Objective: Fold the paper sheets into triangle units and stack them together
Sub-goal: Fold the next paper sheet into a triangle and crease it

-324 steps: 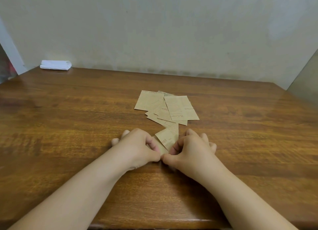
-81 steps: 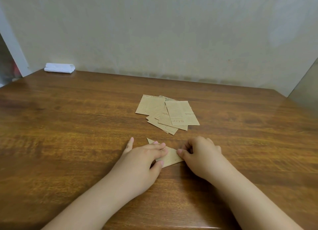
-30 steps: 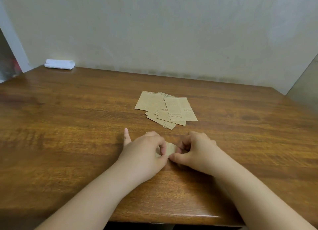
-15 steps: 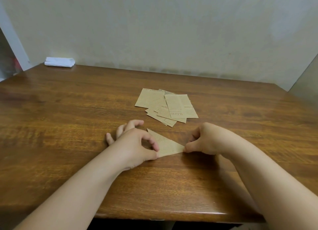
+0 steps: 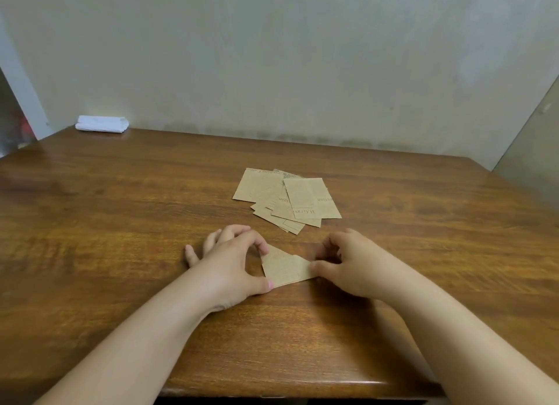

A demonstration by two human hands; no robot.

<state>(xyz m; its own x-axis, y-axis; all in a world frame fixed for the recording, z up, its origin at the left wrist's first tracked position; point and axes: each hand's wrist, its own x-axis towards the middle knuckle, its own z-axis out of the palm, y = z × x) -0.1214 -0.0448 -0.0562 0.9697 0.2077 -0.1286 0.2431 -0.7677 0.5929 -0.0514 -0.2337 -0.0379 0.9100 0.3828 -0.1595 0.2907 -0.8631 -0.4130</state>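
A small folded piece of brown paper [image 5: 286, 268] lies on the wooden table [image 5: 121, 223] between my hands. My left hand [image 5: 233, 261] pinches its left edge between thumb and forefinger. My right hand [image 5: 348, 261] pinches its right end with curled fingers. Behind them, a loose pile of several flat brown printed paper sheets [image 5: 287, 200] lies spread on the table, apart from both hands.
A folded white cloth [image 5: 102, 124] lies at the table's far left corner against the pale wall. The table's front edge [image 5: 272, 388] runs just below my forearms. Bare wood stretches to the left and right of the hands.
Half a second ago the piece was a long flat triangle. Its right end is now folded inward, so it looks shorter. My right hand has moved left with it.
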